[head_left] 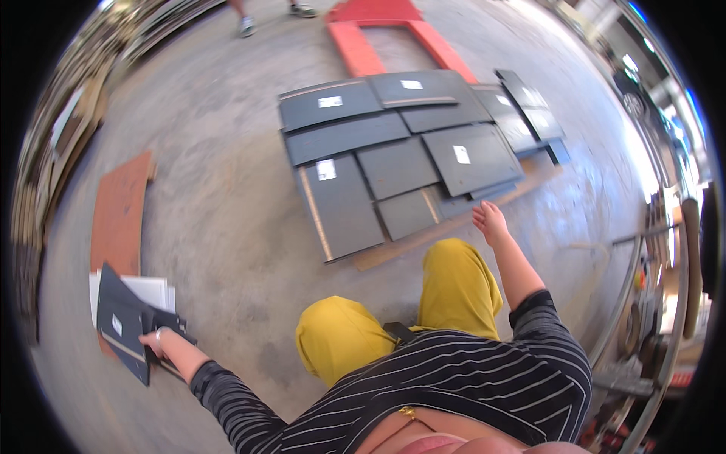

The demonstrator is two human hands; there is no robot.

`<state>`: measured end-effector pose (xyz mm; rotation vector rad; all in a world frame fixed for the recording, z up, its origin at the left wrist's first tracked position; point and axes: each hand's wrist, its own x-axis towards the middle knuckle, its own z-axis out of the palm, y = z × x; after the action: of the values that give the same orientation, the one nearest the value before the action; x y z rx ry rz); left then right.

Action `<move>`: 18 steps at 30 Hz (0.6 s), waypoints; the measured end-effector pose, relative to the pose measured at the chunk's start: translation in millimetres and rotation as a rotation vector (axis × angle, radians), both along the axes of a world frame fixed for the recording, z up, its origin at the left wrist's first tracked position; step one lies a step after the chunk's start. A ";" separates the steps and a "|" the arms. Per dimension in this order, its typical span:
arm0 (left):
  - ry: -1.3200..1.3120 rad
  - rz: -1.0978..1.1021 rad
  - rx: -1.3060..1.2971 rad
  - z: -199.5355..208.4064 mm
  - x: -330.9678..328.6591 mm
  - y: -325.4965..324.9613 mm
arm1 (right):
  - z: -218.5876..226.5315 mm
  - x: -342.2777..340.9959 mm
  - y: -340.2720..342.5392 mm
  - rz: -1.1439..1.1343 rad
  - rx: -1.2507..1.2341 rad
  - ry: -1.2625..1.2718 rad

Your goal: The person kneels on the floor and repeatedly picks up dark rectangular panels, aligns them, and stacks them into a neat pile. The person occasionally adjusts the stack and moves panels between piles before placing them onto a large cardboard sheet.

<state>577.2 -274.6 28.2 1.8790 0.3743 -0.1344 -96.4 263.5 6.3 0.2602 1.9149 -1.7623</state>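
Dark stacked panels (pixel 395 168) lie at one o'clock, below a red pallet truck (pixel 376 10) at twelve. A brown board (pixel 119 212) occupies nine o'clock. At eight, the left hand (pixel 156 342) grips a single labelled panel (pixel 121 304); at three, the right hand (pixel 490 220), empty, extends loosely near the stack.

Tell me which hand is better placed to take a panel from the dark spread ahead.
Most likely the right hand: it looks empty and is close to the near edge of the spread-out panels. The left hand is far to the left, at a separate dark panel.
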 end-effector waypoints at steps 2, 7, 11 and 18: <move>-0.172 -0.095 0.095 -20.5 -22.6 4.6 | -24.3 -25.5 17.2 -0.172 0.024 -0.023; -0.260 -0.997 0.063 -99.8 -164.8 27.1 | -72.1 -101.7 -1.9 -0.374 0.494 0.115; -0.135 -1.747 -0.092 -116.1 -329.7 100.9 | -63.7 -120.7 -37.6 -0.491 0.749 0.026; 0.435 -2.093 0.186 -96.3 -413.8 170.6 | -46.8 -98.4 -30.4 -0.531 0.163 0.062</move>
<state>163.4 -104.0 -68.1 1.6025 -1.4606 -1.8805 -194.8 233.1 -40.5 0.8482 2.1766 -1.9476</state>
